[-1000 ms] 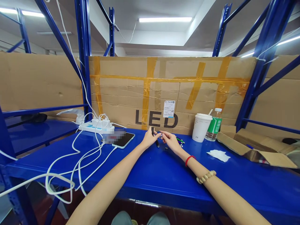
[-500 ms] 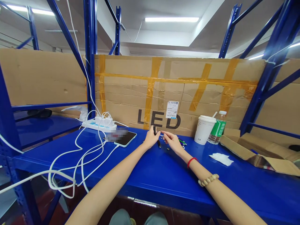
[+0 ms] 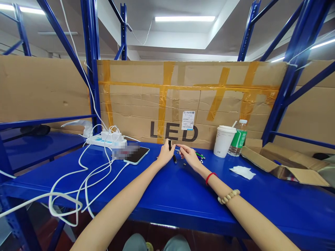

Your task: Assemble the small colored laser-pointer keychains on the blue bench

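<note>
My left hand (image 3: pixel 164 154) is closed around a short black pen barrel (image 3: pixel 170 144), which stands upright between thumb and fingers. Close beside it, my right hand (image 3: pixel 190 157) is pinched, its fingertips almost meeting the left thumb. Something thin seems to lie between those fingertips, too small to name. Under the hands, a black pen piece (image 3: pixel 175 159) rests on the blue table (image 3: pixel 167 191). Green pen parts (image 3: pixel 199 155) and small bits lie just beyond my right hand, partly hidden by it.
To the left are a phone (image 3: pixel 137 155), a white power strip (image 3: pixel 106 139) and looping white cables (image 3: pixel 86 169). On the right stand a paper cup (image 3: pixel 223 141), a water bottle (image 3: pixel 237 138), a crumpled tissue (image 3: pixel 242 172) and an open carton (image 3: pixel 288 167). A cardboard sheet (image 3: pixel 136 104) walls the back.
The view has shifted slightly, so everything sits a little further left. Both hands keep nearly the same pose, with the black barrel still in my left hand.
</note>
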The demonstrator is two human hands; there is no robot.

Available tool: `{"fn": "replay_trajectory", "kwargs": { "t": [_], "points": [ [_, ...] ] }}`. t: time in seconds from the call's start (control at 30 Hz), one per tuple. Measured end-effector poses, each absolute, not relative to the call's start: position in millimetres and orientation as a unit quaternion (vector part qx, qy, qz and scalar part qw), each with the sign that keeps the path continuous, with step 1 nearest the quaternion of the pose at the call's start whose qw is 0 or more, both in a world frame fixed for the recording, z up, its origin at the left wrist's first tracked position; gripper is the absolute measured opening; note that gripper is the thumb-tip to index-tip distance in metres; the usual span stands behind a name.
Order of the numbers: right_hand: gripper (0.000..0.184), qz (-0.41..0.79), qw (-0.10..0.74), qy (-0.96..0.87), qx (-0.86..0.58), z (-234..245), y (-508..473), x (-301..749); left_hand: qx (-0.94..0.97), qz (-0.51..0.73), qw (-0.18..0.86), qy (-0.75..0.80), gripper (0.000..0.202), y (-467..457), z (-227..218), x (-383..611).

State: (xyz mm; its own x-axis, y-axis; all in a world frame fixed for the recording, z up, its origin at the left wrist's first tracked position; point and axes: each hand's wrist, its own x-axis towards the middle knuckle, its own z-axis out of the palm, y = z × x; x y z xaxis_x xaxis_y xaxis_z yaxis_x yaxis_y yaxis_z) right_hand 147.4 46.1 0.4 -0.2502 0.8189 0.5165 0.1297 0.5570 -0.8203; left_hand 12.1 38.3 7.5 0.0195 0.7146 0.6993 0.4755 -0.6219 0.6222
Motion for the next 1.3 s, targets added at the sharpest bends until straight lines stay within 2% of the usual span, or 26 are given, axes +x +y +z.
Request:
{"fn": "replay_trajectory", "kwargs": {
  "t": [0.13, 0.37, 0.7, 1.1, 1.3],
  "points": [
    [0.044, 0.309, 0.465, -0.76, -0.333, 2, 41, 146, 0.712, 0.536, 0.077, 0.446, 0.007, 41, 7, 9],
    [0.031, 0.075, 0.423, -0.838, -0.338, 5, 33, 147, 0.768, 0.474, 0.073, 0.425, 0.008, 45, 7, 2],
    [0.025, 0.042, 0.361, -0.867, -0.34, 6, 31, 149, 0.809, 0.43, 0.086, 0.391, 0.011, 44, 3, 2],
    [0.028, 0.027, 0.44, -0.817, -0.372, 10, 31, 144, 0.766, 0.499, 0.088, 0.396, 0.011, 34, 11, 12],
    [0.032, 0.067, 0.478, -0.786, -0.386, 11, 33, 149, 0.713, 0.559, 0.209, 0.367, 0.016, 39, 11, 14]
  ]
}}
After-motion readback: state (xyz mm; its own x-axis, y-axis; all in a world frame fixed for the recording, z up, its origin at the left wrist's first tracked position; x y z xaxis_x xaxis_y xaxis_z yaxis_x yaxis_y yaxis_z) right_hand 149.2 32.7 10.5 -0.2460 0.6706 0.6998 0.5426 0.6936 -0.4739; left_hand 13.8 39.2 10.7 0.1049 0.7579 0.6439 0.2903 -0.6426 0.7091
